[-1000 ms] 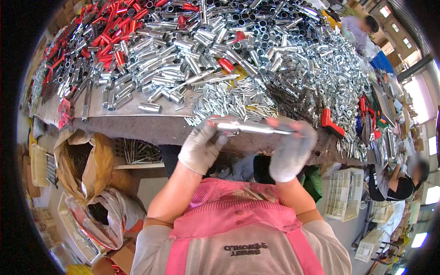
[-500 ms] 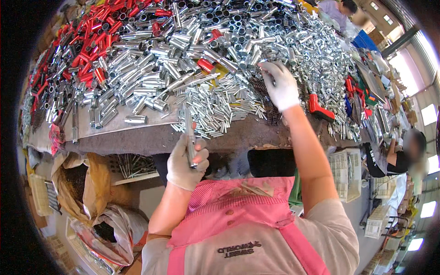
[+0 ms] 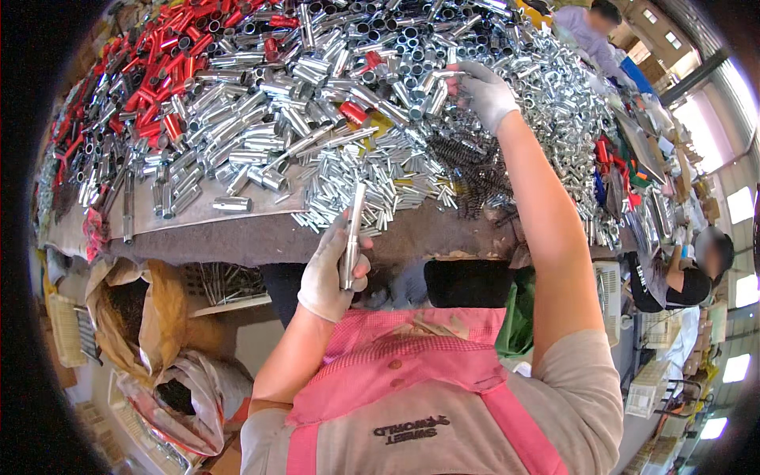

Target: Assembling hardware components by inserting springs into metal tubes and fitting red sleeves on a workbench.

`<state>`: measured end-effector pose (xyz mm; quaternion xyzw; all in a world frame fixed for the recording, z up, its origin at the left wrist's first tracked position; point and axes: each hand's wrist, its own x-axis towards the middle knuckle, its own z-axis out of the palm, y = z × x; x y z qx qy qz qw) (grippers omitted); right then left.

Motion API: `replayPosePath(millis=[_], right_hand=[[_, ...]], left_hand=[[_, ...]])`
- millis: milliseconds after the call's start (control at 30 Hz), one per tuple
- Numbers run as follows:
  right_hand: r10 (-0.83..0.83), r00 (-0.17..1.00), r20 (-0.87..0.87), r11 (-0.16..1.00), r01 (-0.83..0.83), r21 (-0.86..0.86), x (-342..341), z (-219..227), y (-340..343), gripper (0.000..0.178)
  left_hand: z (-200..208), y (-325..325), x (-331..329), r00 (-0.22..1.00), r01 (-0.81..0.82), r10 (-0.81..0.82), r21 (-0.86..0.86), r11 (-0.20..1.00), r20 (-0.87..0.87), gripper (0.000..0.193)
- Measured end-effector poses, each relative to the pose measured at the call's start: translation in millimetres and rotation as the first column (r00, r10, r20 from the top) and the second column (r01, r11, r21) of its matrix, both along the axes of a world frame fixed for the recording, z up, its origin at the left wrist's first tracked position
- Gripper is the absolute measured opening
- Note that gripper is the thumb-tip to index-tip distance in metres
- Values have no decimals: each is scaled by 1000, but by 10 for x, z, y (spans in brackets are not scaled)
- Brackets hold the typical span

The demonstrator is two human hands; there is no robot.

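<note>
My gloved left hand point(image 3: 328, 273) is wrapped round a slim silver metal tube point(image 3: 354, 233) above the table's near edge, the tube tilted nearly upright with its narrow end away from me. Farther off to the right, my gloved right hand point(image 3: 484, 93) reaches over the pile, its fingertips closed on a short shiny metal tube point(image 3: 448, 74). Beneath the left hand's tube lies a heap of thin silver pins point(image 3: 380, 178). Dark coil springs point(image 3: 475, 162) are bunched below the right hand. Wider chrome tubes point(image 3: 253, 142) spread to the left of the pins.
Red tubes point(image 3: 170, 67) are piled at the far left, and small metal fittings point(image 3: 546, 87) at the right. Open sacks point(image 3: 146, 317) stand below the table's left side. Co-workers point(image 3: 586, 28) point(image 3: 685, 269) are at the right, near white plastic crates point(image 3: 651, 384).
My right hand has moved away from me, from the springs to the tubes, and closed on one. My left hand has shifted slightly right with its tube. My right forearm now covers the red-handled tool.
</note>
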<state>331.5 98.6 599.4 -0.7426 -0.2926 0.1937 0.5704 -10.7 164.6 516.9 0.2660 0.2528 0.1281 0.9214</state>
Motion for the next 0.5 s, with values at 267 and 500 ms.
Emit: replayPosePath(millis=[267, 500], right_hand=[[278, 787, -551, 869, 39, 493, -1278, -415, -98, 20], [379, 834, -401, 865, -165, 473, -1814, -506, -288, 36]], left_hand=[[-42, 176, 5, 975, 178, -187, 85, 980, 122, 43], [-4, 274, -88, 972, 234, -221, 345, 909, -79, 32]])
